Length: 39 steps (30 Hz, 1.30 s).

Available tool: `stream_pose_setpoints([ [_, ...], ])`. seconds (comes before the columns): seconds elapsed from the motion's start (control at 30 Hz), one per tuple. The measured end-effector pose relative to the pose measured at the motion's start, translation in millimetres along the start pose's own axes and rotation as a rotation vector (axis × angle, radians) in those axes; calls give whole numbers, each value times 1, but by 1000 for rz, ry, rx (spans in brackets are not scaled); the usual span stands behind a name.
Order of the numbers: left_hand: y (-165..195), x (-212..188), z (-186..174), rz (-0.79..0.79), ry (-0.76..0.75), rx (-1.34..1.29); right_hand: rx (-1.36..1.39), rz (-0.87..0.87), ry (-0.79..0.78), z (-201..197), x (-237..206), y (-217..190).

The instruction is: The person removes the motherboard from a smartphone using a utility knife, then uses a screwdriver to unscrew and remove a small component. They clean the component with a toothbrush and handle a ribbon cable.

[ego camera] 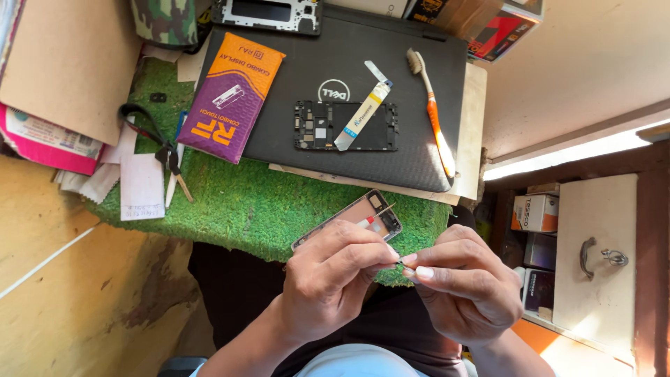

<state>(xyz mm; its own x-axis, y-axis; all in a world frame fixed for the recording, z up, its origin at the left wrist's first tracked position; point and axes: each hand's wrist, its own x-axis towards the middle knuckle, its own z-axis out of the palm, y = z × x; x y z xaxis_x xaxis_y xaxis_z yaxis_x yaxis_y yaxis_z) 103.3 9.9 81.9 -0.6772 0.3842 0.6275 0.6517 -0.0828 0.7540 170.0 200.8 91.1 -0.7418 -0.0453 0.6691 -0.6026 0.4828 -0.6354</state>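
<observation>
I am holding a phone frame (349,220) in my left hand (331,276), its far end resting over the edge of the green mat (244,202) on the desk, while that hand's grip is also closing on a thin tool with a red band (370,220). My right hand (464,279) is pinching narrowly on a very small part (405,264) at the point where both sets of fingertips are meeting. In my judgement the main risk is the small part slipping from the pinch and falling into my lap or the mat's fibres, where it would be hard to find; the frame, being held only loosely under the fingers, could also tilt off the mat edge. Further back, a second phone frame (345,126) with a flat ribbon strip (363,112) is lying on a closed laptop (335,91), beside an orange toothbrush (433,112); a purple and orange packet (234,94) and scissors (153,143) are sitting to the left. The pinched part is too small to identify, and my fingers are hiding the tool's tip and the frame's near end.
</observation>
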Motion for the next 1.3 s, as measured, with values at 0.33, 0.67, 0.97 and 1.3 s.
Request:
stream_pose_setpoints([
  [0.33, -8, -3, 7, -3, 99, -69, -40, -17, 27, 0, -1, 0],
  [0.67, -10, -2, 4, 69, 128, -42, -37, -58, 115, 7, 2, 3],
  [0.97, -11, -4, 3, 108, 139, -73, -18, -27, 105, 7, -3, 0],
  [1.3, -13, -5, 8, 67, 177, -86, 203, 64, 124, 7, -9, -3],
])
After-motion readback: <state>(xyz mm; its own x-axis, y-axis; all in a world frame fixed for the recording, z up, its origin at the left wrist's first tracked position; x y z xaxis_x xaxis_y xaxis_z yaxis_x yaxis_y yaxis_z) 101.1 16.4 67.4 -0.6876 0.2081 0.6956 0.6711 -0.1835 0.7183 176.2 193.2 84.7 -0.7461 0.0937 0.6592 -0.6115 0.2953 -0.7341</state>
